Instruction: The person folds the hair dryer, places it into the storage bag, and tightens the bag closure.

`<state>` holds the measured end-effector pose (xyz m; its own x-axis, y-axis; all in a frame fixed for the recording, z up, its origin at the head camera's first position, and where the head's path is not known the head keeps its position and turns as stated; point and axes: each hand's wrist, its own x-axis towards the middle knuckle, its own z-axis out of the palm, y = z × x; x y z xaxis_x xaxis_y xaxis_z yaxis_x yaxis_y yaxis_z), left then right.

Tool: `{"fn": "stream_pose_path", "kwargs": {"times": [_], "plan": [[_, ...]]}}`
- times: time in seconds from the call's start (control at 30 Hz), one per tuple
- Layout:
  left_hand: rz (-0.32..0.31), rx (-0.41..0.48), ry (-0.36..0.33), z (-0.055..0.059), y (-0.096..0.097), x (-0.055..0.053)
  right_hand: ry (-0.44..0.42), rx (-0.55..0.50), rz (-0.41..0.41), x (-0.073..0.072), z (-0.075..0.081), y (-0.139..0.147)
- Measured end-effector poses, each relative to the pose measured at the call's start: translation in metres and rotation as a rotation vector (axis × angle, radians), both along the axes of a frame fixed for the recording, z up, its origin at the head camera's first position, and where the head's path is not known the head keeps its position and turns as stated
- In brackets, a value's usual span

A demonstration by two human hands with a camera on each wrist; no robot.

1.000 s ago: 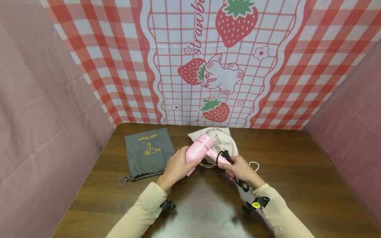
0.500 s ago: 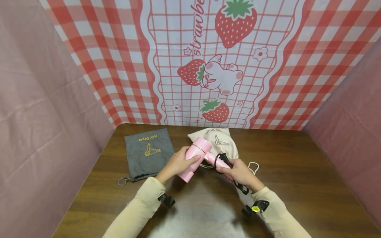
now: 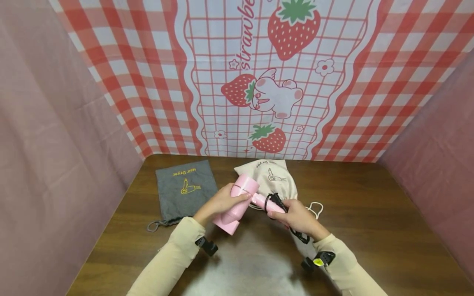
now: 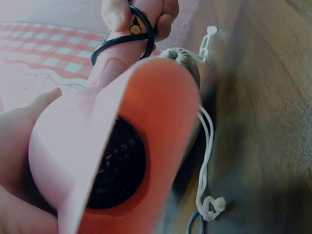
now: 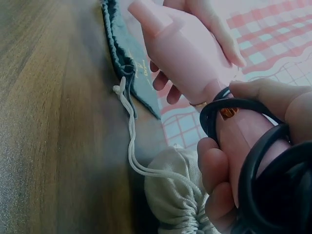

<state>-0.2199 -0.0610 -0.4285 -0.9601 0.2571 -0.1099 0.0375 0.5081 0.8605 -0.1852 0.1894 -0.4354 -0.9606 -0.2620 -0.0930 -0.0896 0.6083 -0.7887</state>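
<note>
A pink hair dryer (image 3: 238, 209) is held between both hands above the front part of the cream bag. My left hand (image 3: 222, 200) grips its barrel, thumb lying across the top. The handle is in my right hand (image 3: 299, 218), together with the black power cord (image 5: 253, 161) looped round it. The plug (image 3: 276, 200) sticks up beside the right hand's fingers. A flat, wide nozzle (image 4: 163, 102) at the barrel's end points toward the person and left; a dark round grille (image 4: 119, 163) shows inside it.
A grey drawstring bag (image 3: 187, 191) printed "Hair Dryer" lies flat at the left of the wooden table (image 3: 370, 230). Behind the hands lies a cream drawstring bag (image 3: 277, 179), its white cord (image 3: 315, 209) trailing right. A strawberry-print cloth (image 3: 274, 61) hangs at the back.
The hair dryer has come nearer the person and turned, so its nozzle now shows more fully at the lower left. The left hand moved with the barrel; the right hand shifted slightly down.
</note>
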Motion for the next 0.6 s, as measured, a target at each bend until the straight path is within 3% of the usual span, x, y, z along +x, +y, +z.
{"fn": "stream_pose_path", "kwargs": {"times": [0.17, 0.6], "plan": [[0.029, 0.059, -0.027, -0.001, 0.002, 0.003, 0.013, 0.012, 0.018, 0.002, 0.001, 0.0], [0.139, 0.079, 0.035, -0.007, 0.01, 0.007, 0.045, -0.096, -0.023, 0.006, -0.011, -0.006]]}}
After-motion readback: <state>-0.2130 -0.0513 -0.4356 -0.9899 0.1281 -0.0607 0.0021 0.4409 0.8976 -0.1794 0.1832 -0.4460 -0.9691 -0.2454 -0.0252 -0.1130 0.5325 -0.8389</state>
